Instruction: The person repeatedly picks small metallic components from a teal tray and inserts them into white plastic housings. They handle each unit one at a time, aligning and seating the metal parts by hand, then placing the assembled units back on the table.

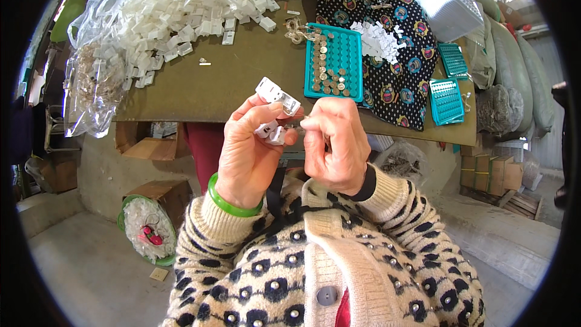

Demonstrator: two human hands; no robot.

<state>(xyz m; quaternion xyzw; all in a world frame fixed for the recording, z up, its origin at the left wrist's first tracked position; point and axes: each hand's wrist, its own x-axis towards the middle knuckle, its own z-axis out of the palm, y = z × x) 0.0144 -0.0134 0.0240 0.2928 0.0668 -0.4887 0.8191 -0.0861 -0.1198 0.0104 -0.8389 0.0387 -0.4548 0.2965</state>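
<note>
My left hand (249, 139), with a green bangle at its wrist, is closed around several small white plastic housings (277, 95) in front of my chest. One housing sticks up past the thumb, and others show lower down between the fingers. Close beside it, my right hand (336, 139) is pinched, its fingertips nearly at the housings. Whatever lies in that pinch is too small to make out. Just beyond the hands lies a teal tray (348, 54) with rows of pockets, some filled with round brownish discs (333, 79).
A big heap of white housings (181, 6) covers the table's far left, beside a clear plastic bag (94, 88). Small white pieces (378, 41) lie on a patterned dark cloth (417, 54). More teal trays (446, 102) sit at the right edge. A round tub (145, 230) stands below left.
</note>
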